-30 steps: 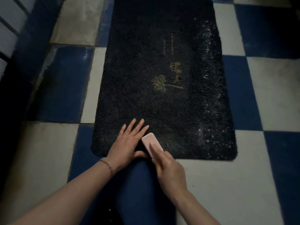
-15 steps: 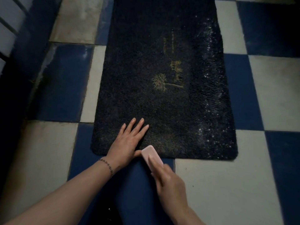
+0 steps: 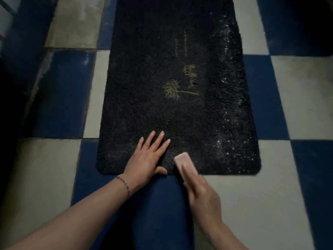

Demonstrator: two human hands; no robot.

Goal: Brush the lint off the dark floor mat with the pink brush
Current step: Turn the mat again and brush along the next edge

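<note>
Pink brush (image 3: 185, 164), long axis slanting up-left

Lighting: dim overall.
Corners: left side in deep shadow.
Glare: specks glinting on mat (image 3: 180, 105) right edge.
Blur: right hand (image 3: 201, 193) motion-smeared.

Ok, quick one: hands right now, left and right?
Left hand: open, flat on the dark floor mat.
Right hand: holding the pink brush at the mat's near edge.

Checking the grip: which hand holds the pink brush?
The right hand grips the pink brush at the mat's near edge; the left hand lies flat, fingers spread, holding nothing.
</note>
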